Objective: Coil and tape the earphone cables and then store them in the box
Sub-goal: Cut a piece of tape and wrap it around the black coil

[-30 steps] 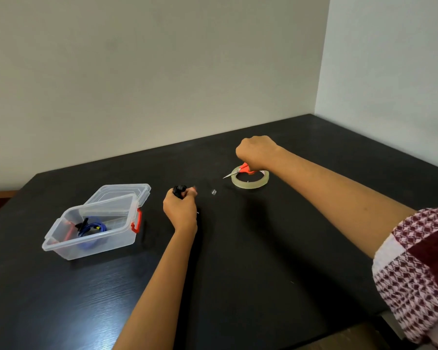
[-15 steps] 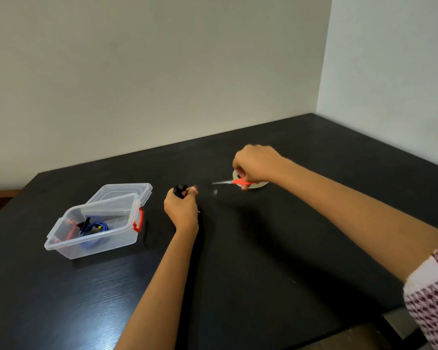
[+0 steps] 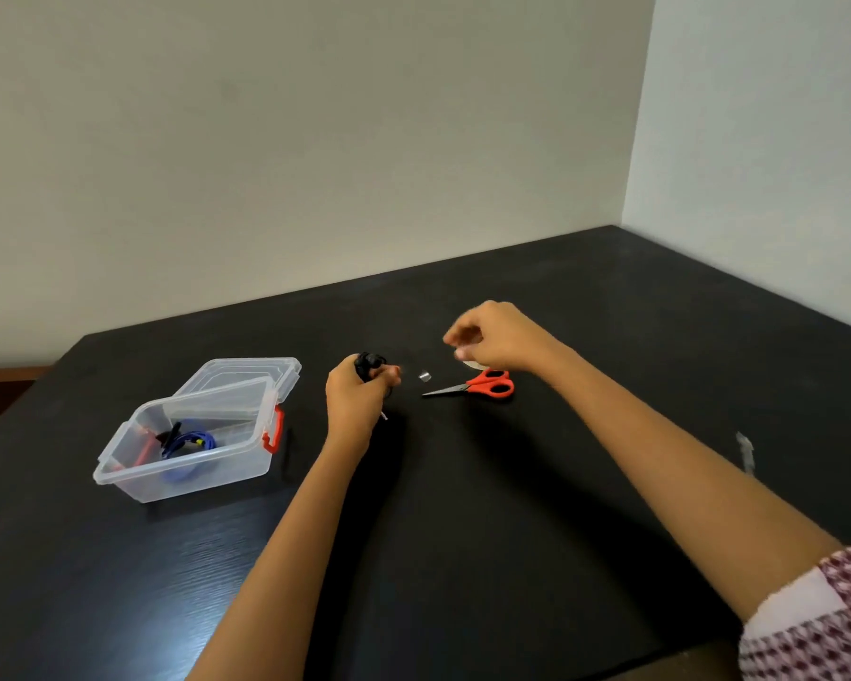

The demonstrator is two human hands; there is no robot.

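My left hand [image 3: 357, 398] grips a coiled black earphone cable [image 3: 369, 362] just above the black table, and the plug end sticks out below my fist. My right hand [image 3: 497, 336] hovers to the right with fingers loosely curled and nothing visible in them. Red-handled scissors [image 3: 487, 385] lie on the table below it. The tape roll [image 3: 475, 366] is mostly hidden under that hand. A small piece of tape [image 3: 424, 376] shows between my hands. The clear plastic box [image 3: 133, 476] with red latches stands open at the left and holds a coiled blue cable [image 3: 192, 442].
The box lid [image 3: 246, 373] is folded back behind the box. A strip of clear tape [image 3: 745, 449] sticks to the table at the right. Walls meet at the table's far right corner. The near part of the table [image 3: 463, 557] is bare.
My right hand carried the scissors leftward off the tape roll, laid them on the table and let go, then rose a little. My left hand stayed still with the coil.
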